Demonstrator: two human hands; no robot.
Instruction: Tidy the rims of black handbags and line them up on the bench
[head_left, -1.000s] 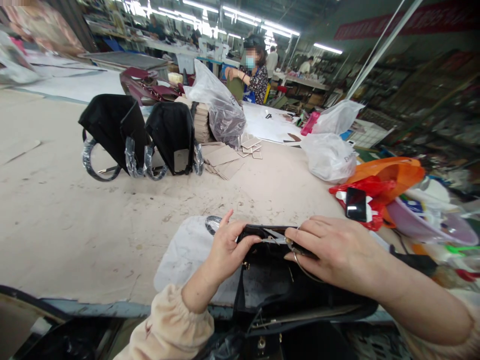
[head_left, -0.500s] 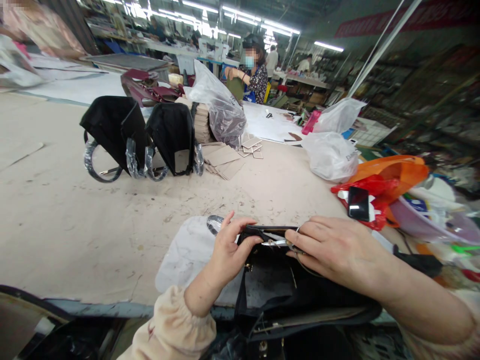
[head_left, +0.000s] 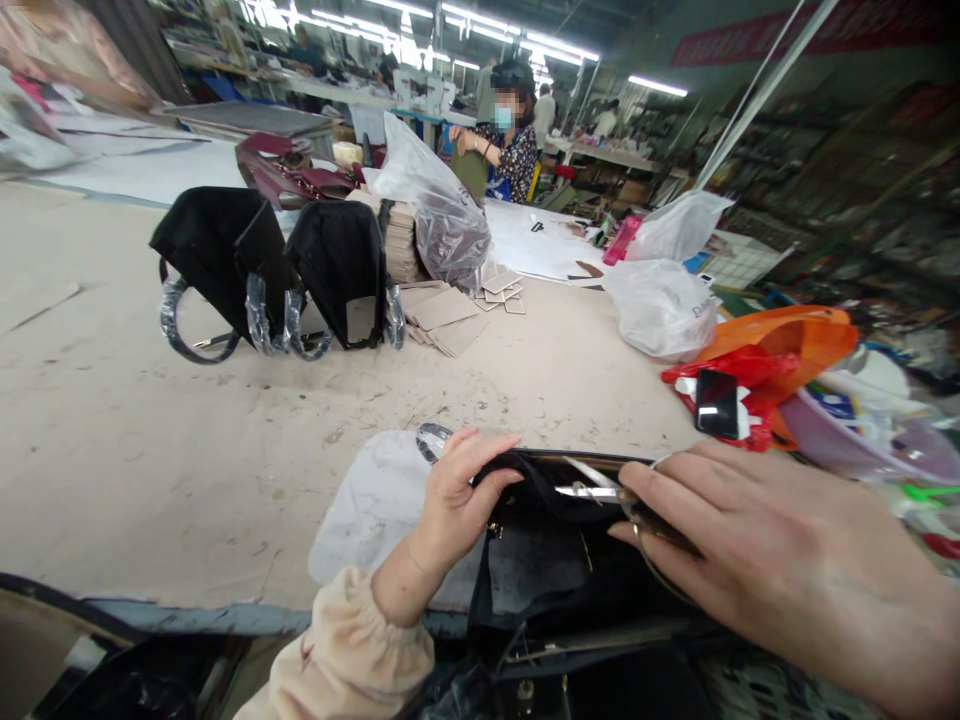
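Note:
A black handbag (head_left: 555, 570) lies open at the near edge of the work table (head_left: 150, 440). My left hand (head_left: 457, 495) pinches the bag's upper rim at its left end, fingers closed on the black edge. My right hand (head_left: 757, 550) grips small metal scissors (head_left: 592, 488), whose blades point left along the bag's rim. The bag's plastic-wrapped handle (head_left: 431, 440) peeks out just behind my left fingers. A pale sheet (head_left: 367, 505) lies under the bag.
Two black handbags (head_left: 277, 265) with wrapped handles stand at the far left. Cardboard pieces (head_left: 450, 315) and clear plastic bags (head_left: 442, 215) sit behind. Red and orange bags with a phone (head_left: 716, 400) lie to the right. A masked person (head_left: 502, 145) works at the table's far end.
My right hand has drawn to the right and nearer the camera with the scissors. My left hand stays on the bag's rim, its raised finger now lowered.

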